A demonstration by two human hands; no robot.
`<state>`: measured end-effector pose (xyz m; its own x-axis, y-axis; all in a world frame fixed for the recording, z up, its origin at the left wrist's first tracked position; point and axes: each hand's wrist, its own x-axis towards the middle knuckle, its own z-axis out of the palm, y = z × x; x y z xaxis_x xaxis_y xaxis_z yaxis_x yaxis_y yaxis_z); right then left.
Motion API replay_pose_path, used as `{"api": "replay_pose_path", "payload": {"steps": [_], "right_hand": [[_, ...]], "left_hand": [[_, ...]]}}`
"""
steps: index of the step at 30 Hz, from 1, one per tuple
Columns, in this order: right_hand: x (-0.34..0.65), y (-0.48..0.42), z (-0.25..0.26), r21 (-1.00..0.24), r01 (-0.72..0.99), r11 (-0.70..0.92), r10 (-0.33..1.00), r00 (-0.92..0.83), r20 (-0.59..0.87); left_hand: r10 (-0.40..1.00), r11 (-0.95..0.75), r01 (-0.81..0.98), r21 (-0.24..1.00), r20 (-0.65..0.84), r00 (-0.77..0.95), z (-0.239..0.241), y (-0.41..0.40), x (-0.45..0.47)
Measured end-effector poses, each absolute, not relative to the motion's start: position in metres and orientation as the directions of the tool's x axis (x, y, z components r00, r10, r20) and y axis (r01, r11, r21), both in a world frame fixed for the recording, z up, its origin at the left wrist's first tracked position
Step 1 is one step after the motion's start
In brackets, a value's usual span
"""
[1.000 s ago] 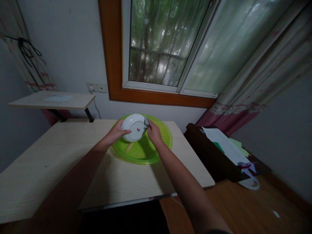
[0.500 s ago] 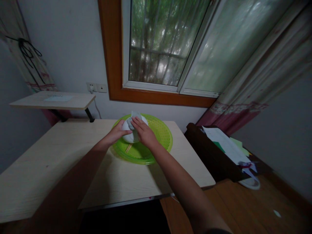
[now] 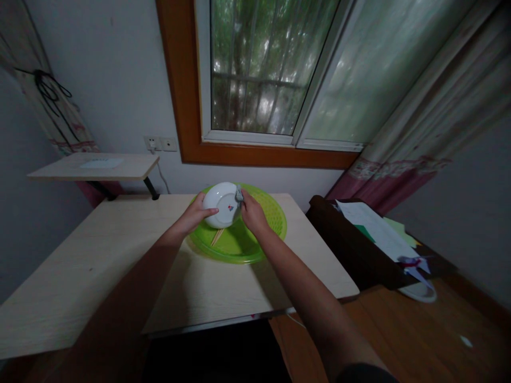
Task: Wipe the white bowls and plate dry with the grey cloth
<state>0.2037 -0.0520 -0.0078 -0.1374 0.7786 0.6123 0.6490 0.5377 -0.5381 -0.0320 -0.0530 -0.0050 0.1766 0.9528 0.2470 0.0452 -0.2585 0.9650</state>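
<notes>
My left hand (image 3: 196,215) grips a white bowl (image 3: 221,204) by its left rim, with its underside turned toward me. A small red mark shows on the bowl's base. My right hand (image 3: 251,213) is closed on a small grey cloth (image 3: 239,195) at the bowl's right edge. Both hands hover over a round green plastic basket (image 3: 255,239) that lies on the light wooden table (image 3: 99,266). A pair of wooden chopsticks (image 3: 217,236) pokes out under the bowl inside the basket.
A raised wooden shelf (image 3: 96,166) stands at the table's far left corner, with wall sockets (image 3: 160,143) behind it. To the right, a dark low cabinet (image 3: 359,250) carries papers (image 3: 375,226). A window and curtains fill the back wall.
Half a second ago my right hand pressed the cloth across the bowl's underside; now it has slid back to the right rim, baring the base. The view has shifted slightly.
</notes>
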Motion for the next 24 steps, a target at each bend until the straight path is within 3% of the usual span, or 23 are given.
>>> {"api": "replay_pose_path", "payload": {"steps": [6,9,12,18,21,24], "right_hand": [[0.186,-0.069,0.006,-0.22,0.546,0.809,0.536,-0.529,0.657],[0.181,-0.072,0.009,-0.156,0.51,0.846,0.482,-0.606,0.632],[0.185,-0.067,0.006,-0.236,0.562,0.793,0.549,-0.49,0.677],[0.207,-0.047,-0.007,-0.552,0.608,0.571,0.748,-0.109,0.655],[0.209,-0.046,-0.009,-0.572,0.613,0.545,0.762,-0.077,0.643],[0.202,-0.054,-0.004,-0.47,0.63,0.618,0.703,-0.175,0.69]], "left_hand": [[0.938,-0.229,-0.043,0.972,0.232,0.258,-0.004,-0.053,-0.027],[0.922,-0.238,-0.098,0.966,0.256,0.289,-0.006,-0.052,-0.027],[0.927,-0.253,-0.074,0.965,0.264,0.267,-0.008,-0.051,-0.029],[0.94,-0.249,0.013,0.968,0.238,0.245,-0.008,-0.05,-0.032],[0.939,-0.251,0.022,0.968,0.238,0.249,-0.009,-0.05,-0.032],[0.938,-0.253,0.01,0.968,0.242,0.249,-0.01,-0.048,-0.032]]}}
